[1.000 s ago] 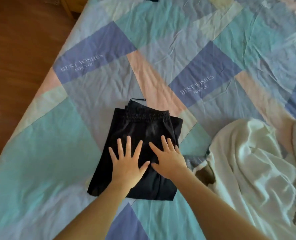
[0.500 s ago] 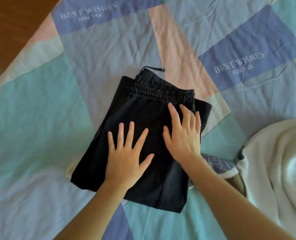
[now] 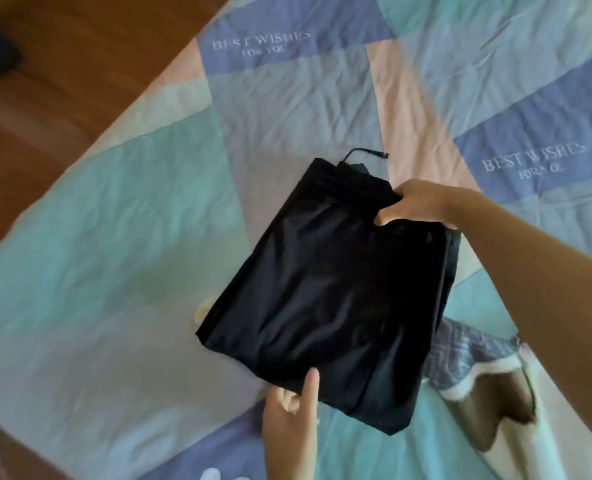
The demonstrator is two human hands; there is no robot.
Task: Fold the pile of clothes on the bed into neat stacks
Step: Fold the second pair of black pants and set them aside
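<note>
The right hand [image 3: 417, 206] has its fingers [image 3: 384, 219] curled round the waistband corner of the folded black trousers [image 3: 332, 289], at 1 o'clock on the bundle. The left hand [image 3: 292, 414] sits at the 6 o'clock edge, thumb [image 3: 311, 384] laid on top; its other fingers seem tucked under the hem, though blur hides them. The trousers lie mid-bed on the patchwork quilt [image 3: 131, 209]. To lift cleanly, keep both grips level so the 2 layers don't slide. Both forearms reach in from 5 o'clock.
</note>
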